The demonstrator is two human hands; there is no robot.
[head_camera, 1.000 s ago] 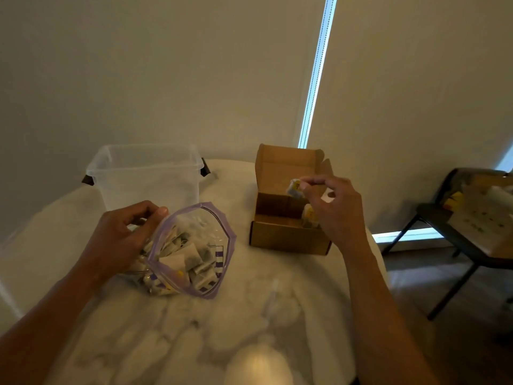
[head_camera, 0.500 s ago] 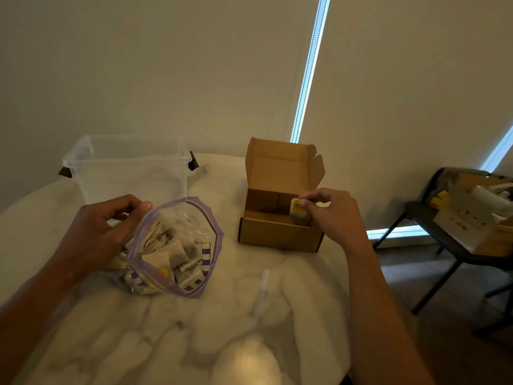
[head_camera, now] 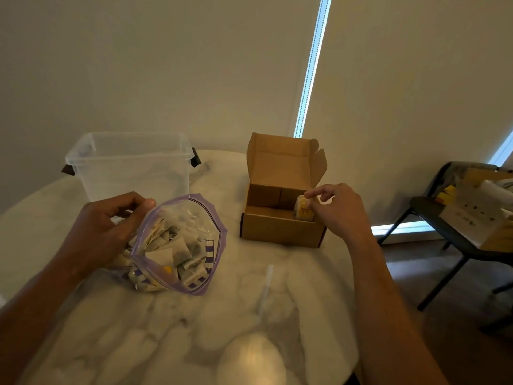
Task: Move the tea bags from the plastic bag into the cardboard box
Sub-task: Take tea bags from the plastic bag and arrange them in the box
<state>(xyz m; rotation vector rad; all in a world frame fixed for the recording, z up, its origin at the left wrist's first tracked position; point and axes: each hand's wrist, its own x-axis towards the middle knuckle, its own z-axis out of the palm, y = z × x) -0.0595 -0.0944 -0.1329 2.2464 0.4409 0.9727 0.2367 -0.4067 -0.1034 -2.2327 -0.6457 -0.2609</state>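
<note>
A clear plastic bag with a purple zip rim lies open on the marble table, holding several tea bags. My left hand grips the bag's left rim, thumb on top. To the right stands the open cardboard box, lid flap up. One yellow-labelled tea bag stands upright in the box's right end. My right hand reaches over the box's right wall, index finger and thumb pinching the top of that tea bag.
An empty clear plastic tub stands behind the bag at the back left. The round table's edge curves down the right side. Beyond it a dark chair carries boxes and papers. A lamp's reflection shines near the front.
My right hand carried the tea bag from above the box down into its right end. The left hand kept its hold on the bag's rim.
</note>
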